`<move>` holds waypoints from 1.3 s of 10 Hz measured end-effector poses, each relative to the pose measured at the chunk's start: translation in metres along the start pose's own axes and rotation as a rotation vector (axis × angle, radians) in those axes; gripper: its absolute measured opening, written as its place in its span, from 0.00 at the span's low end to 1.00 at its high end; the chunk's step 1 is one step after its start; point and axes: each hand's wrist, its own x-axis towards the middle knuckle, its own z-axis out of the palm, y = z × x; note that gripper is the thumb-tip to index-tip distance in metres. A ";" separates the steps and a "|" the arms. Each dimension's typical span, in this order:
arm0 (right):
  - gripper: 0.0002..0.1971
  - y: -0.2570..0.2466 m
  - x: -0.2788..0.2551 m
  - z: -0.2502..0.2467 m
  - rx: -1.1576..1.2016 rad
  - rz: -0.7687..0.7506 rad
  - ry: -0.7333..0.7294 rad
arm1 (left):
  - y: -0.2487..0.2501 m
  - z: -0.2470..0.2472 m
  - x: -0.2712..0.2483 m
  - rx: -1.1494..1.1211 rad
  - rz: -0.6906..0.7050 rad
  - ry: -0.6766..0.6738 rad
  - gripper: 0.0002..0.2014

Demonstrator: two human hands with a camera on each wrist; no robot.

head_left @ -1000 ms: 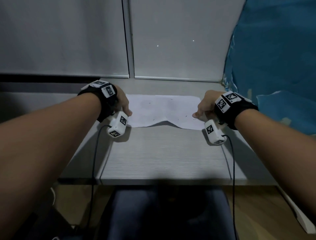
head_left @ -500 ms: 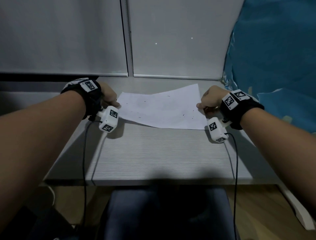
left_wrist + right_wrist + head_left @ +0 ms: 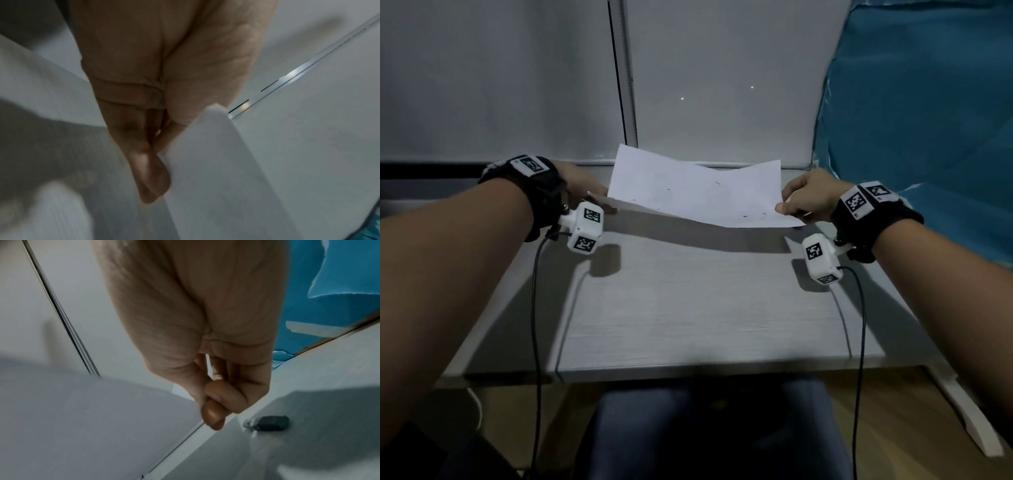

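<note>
Two pinches: left hand clamps paper at frame mid-left, right hand at mid-right, long axis running left-right between them, far edge tilted up off table.

1. One sheet of paper.
2. Two hands: the left hand and the right hand.
3. Two black wristbands: the left wristband and the right wristband.
4. Two white camera units: the left camera unit and the right camera unit.
5. Two black cables: the left cable and the right cable.
6. One grey table.
7. One small dark object on the table.
8. One blue covering.
</note>
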 end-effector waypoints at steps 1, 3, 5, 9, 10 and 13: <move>0.10 0.004 -0.010 -0.012 0.057 0.009 0.026 | 0.006 0.007 -0.006 -0.067 -0.016 0.043 0.07; 0.09 0.037 -0.058 -0.040 0.121 0.048 0.176 | 0.028 0.035 0.001 0.075 0.075 -0.112 0.08; 0.13 0.079 -0.132 -0.073 0.134 0.111 0.325 | 0.080 0.090 -0.019 0.397 0.206 -0.318 0.07; 0.07 0.162 -0.334 -0.165 0.134 0.372 0.571 | 0.172 0.245 -0.090 0.481 0.428 -0.559 0.22; 0.06 0.190 -0.380 -0.187 0.144 0.467 0.626 | 0.188 0.294 -0.126 0.457 0.449 -0.691 0.22; 0.18 0.263 -0.468 -0.235 0.005 0.785 0.813 | 0.202 0.435 -0.231 -0.055 0.674 -0.618 0.15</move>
